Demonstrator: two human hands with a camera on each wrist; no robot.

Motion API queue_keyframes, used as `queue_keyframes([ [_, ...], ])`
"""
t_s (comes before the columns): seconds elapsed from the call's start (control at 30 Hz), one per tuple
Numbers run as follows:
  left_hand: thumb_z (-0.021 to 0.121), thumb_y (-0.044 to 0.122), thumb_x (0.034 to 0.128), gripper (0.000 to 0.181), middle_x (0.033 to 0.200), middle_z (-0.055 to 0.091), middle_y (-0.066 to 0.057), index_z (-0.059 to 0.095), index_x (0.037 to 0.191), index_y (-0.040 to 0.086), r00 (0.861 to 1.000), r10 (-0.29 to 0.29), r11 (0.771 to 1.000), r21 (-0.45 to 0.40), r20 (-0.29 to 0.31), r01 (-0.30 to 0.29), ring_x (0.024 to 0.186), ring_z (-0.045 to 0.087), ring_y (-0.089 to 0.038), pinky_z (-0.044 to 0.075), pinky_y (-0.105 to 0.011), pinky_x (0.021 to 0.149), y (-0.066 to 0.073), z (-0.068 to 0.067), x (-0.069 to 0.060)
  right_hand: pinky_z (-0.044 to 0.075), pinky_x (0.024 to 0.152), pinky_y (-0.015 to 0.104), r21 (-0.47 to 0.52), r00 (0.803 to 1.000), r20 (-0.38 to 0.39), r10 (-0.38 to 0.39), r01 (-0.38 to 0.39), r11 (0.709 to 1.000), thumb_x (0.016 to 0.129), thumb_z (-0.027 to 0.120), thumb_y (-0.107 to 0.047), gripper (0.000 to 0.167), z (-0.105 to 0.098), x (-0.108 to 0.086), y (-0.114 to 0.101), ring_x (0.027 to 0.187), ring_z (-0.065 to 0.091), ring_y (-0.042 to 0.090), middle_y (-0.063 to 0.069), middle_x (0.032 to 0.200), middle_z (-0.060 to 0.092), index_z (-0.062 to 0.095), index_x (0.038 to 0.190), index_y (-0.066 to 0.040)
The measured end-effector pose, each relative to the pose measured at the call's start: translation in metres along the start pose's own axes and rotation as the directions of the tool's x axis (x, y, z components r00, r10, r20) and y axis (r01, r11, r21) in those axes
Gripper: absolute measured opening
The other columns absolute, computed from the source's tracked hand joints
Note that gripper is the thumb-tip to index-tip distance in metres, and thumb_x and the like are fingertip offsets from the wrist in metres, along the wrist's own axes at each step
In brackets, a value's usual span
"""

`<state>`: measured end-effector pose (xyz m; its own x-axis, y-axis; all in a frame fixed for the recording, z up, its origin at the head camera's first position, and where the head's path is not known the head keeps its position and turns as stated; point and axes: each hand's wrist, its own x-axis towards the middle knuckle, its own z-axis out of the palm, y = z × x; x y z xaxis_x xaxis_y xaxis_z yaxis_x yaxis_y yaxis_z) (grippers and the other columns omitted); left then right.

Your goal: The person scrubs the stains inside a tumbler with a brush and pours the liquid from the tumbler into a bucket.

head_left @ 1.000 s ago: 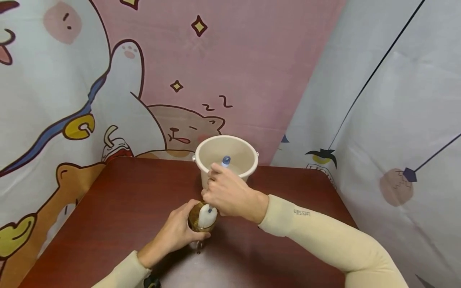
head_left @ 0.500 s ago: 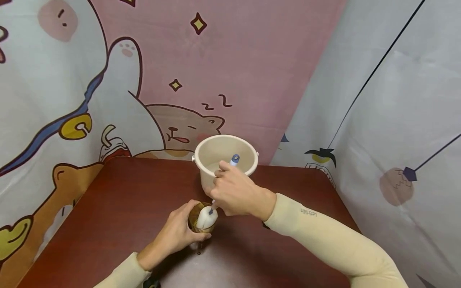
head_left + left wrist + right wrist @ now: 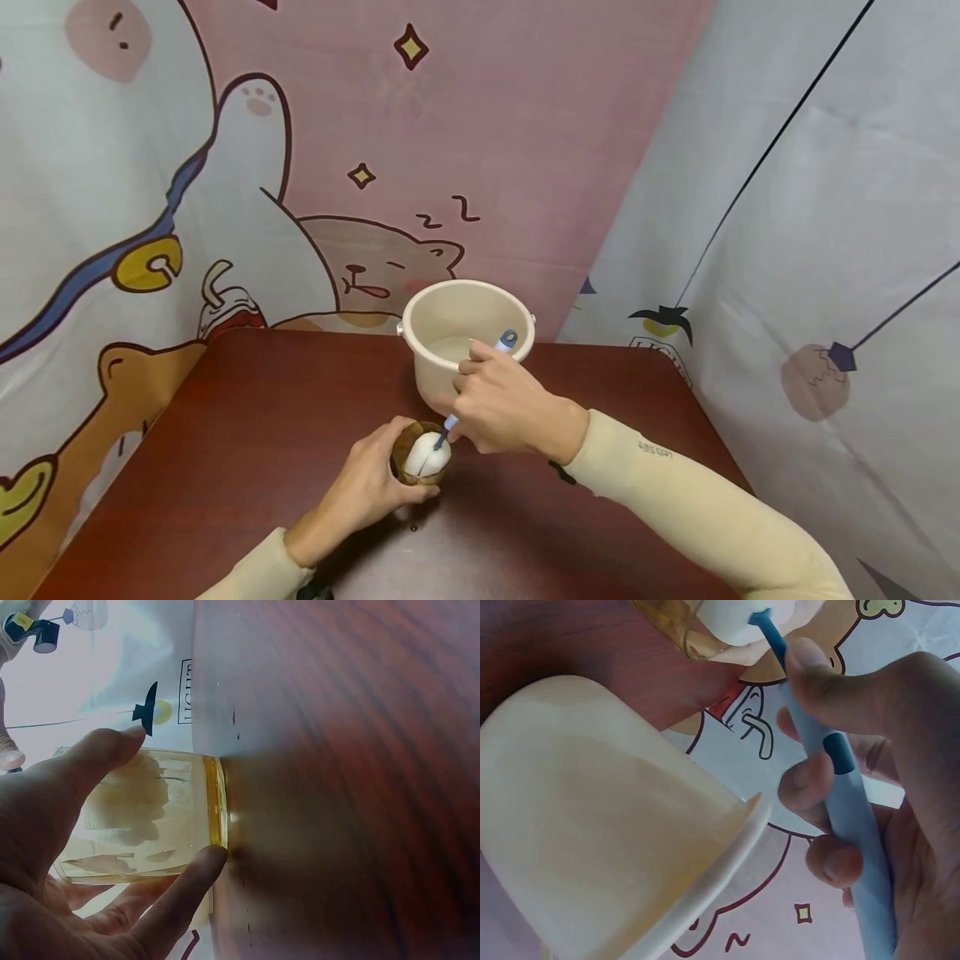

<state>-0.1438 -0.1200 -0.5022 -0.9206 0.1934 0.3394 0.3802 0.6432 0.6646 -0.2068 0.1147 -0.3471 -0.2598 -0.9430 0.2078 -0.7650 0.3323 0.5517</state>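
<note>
My left hand point(image 3: 372, 472) grips an amber glass cup point(image 3: 187, 817) around its side, thumb on one side and fingers on the other. The cup is low over the table. A cup brush with a white sponge head point(image 3: 428, 455) and a light blue handle point(image 3: 847, 795) stands tilted in the cup's mouth. In my right hand point(image 3: 506, 406) the handle is held, with the fingers curled round it. Through the glass in the left wrist view the sponge looks like a pale blurred shape inside the cup.
Just behind the hands a cream bucket point(image 3: 431, 379) stands on the dark red table point(image 3: 285, 400). Some small dark drops point(image 3: 413, 527) lie on the table in front of the cup. A printed cloth point(image 3: 510, 125) hangs behind and beside the table.
The right hand has moved a little right, and the brush handle now leans further right. The sponge has turned within the cup. The left hand holds nearly the same place.
</note>
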Motion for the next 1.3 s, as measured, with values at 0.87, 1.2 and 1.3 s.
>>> queue_keyframes([
  [0.87, 0.118, 0.036, 0.0662, 0.081, 0.112, 0.079, 0.007, 0.070, 0.131, 0.028, 1.000, -0.017, 0.999, 0.027, 0.014, 0.017, 0.098, 0.077, -0.012, 0.063, -0.032, 0.083, 0.001, 0.000, 0.002, 0.047, 0.076, 0.034, 0.017, 0.980, -0.163, 0.116, -0.115, 0.993, 0.087, 0.098, -0.056, 0.040, 0.006, -0.006, -0.023, 0.071, 0.069, 0.018, -0.005, 0.067, 0.062, 0.072, 0.098, -0.028],
  [1.2, 0.118, 0.035, 0.0650, 0.080, 0.107, 0.078, 0.009, 0.071, 0.130, 0.028, 1.000, -0.006, 1.000, 0.026, 0.004, 0.006, 0.094, 0.073, -0.009, 0.061, -0.031, 0.081, 0.001, 0.001, 0.004, 0.045, 0.071, 0.033, -0.032, 0.981, -0.156, 0.117, -0.123, 0.992, 0.091, 0.097, -0.048, 0.032, 0.004, 0.001, -0.023, 0.066, 0.066, 0.019, -0.005, 0.064, 0.061, 0.072, 0.093, -0.027],
  [1.3, 0.118, 0.035, 0.0646, 0.080, 0.107, 0.077, 0.009, 0.071, 0.130, 0.028, 1.000, -0.015, 1.000, 0.023, 0.005, 0.015, 0.093, 0.073, -0.009, 0.061, -0.031, 0.080, 0.000, 0.001, 0.003, 0.045, 0.072, 0.033, -0.049, 0.983, -0.141, 0.119, -0.128, 0.991, 0.093, 0.094, -0.048, 0.030, 0.003, 0.002, -0.023, 0.066, 0.066, 0.019, -0.005, 0.065, 0.062, 0.072, 0.092, -0.027],
])
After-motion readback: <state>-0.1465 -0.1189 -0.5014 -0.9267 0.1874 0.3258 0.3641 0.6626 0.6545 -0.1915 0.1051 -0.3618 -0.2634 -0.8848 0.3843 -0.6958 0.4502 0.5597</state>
